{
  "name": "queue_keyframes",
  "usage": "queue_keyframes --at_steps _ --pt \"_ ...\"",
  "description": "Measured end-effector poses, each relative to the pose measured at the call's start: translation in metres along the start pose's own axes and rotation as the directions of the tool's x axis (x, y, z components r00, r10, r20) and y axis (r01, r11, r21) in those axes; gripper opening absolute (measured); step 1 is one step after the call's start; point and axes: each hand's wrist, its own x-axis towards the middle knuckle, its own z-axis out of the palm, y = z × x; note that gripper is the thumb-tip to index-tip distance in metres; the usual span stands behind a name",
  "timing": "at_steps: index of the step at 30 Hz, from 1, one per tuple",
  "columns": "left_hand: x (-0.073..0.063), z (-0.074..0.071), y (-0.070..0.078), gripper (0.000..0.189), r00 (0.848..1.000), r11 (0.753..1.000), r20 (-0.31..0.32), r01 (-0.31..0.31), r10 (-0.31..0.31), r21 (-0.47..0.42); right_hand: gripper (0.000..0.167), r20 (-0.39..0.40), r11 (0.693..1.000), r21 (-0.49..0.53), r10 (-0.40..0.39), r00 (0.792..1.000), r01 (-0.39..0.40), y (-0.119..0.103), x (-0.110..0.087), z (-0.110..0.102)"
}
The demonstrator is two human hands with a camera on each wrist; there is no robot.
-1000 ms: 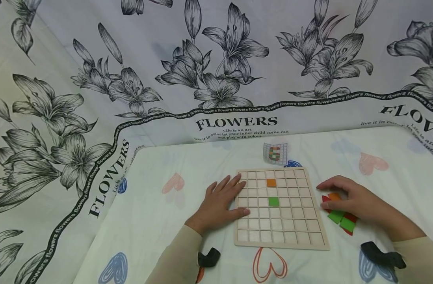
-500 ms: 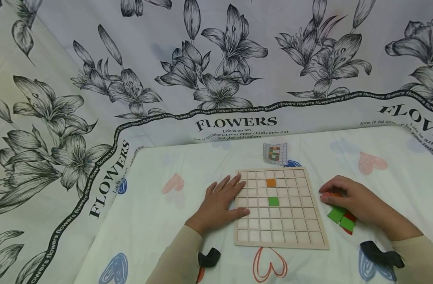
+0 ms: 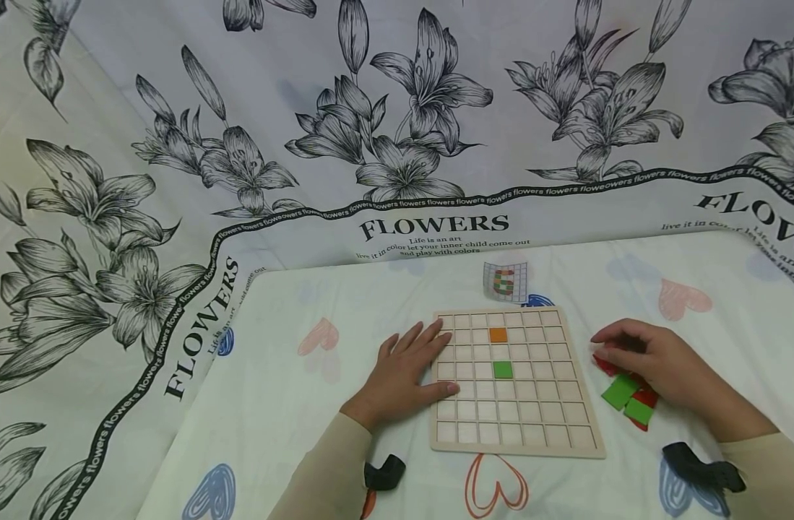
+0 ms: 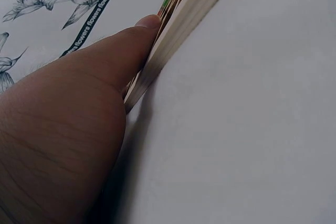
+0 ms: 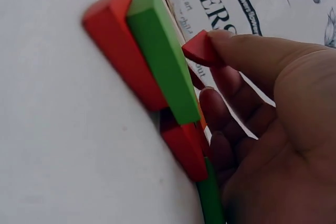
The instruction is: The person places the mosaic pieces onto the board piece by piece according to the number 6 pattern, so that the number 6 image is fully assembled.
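Note:
A wooden grid board point(image 3: 520, 412) lies on the table with an orange square tile point(image 3: 498, 335) and a green square tile point(image 3: 503, 370) in its cells. My left hand point(image 3: 397, 379) rests spread on the board's left edge, its thumb point(image 4: 142, 35) over the rim in the left wrist view. To the right of the board, my right hand point(image 3: 657, 361) pinches a red block point(image 5: 200, 50) with a curved side between thumb and fingers. Below it lies a small pile of red and green blocks point(image 5: 163, 56); an orange one shows partly behind them.
A small printed card point(image 3: 505, 282) with a coloured grid pattern stands behind the board. Black straps point(image 3: 702, 468) hang at both wrists. The heart-printed tablecloth point(image 3: 292, 419) meets a flower-printed cloth point(image 3: 436, 144) behind and at left.
My right hand has drawn its fingers together over the pile and now pinches a red block, shifted slightly right. The left hand and the board stay put.

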Motion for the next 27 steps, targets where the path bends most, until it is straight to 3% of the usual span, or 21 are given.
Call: queue_keyframes --at_steps 9,18,23,27 --pt "-0.0008 -0.0001 0.0010 0.089 1.000 1.000 -0.005 0.003 -0.003 0.006 0.024 -0.048 0.998 0.020 0.065 0.997 -0.064 -0.0041 -0.0007 -0.0037" --pt "-0.0009 0.0002 0.0002 0.090 1.000 1.000 -0.003 0.002 -0.002 0.006 0.027 -0.052 0.998 0.065 0.011 0.999 -0.008 -0.0051 -0.0018 -0.0044" --pt "-0.0010 -0.0006 0.0006 0.090 1.000 1.000 -0.002 -0.001 0.001 0.002 0.019 -0.035 0.993 0.114 0.038 0.999 -0.034 -0.0072 -0.0017 -0.0031" --pt "-0.0011 -0.0017 0.0010 0.089 1.000 1.000 0.001 -0.004 0.004 -0.004 0.023 -0.030 0.991 0.124 0.058 0.998 -0.054 -0.0101 -0.0015 -0.0019"
